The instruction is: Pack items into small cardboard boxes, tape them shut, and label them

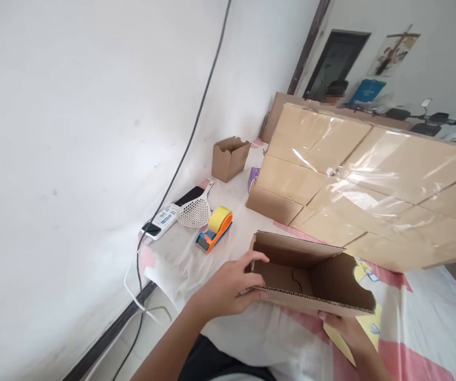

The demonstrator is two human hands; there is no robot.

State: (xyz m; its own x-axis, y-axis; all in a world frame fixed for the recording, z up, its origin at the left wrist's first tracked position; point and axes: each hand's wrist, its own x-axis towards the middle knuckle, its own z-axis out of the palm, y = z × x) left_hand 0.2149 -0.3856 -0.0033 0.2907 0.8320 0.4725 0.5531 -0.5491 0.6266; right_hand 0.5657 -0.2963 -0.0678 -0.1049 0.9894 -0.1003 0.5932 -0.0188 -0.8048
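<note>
An open-topped cardboard box (pixel 337 278) is tilted towards me over the cloth-covered table, and its inside shows only bare cardboard. My left hand (pixel 234 286) grips its left end, with fingers curled over the edge. Below the near wall on the right, my right hand (pixel 341 325) supports the box; some of its fingers are hidden underneath. Left of the box lies an orange and blue tape dispenser (pixel 213 239) with a roll of yellow tape (pixel 220 216).
A large taped cardboard stack (pixel 331 174) stands behind the box. A smaller open box (pixel 228 161) is by the wall. A white perforated scoop (pixel 194 212) and a white device (pixel 164 219) lie on the left. A dark cable (pixel 196 121) crosses the view. Someone is visible beyond the stack.
</note>
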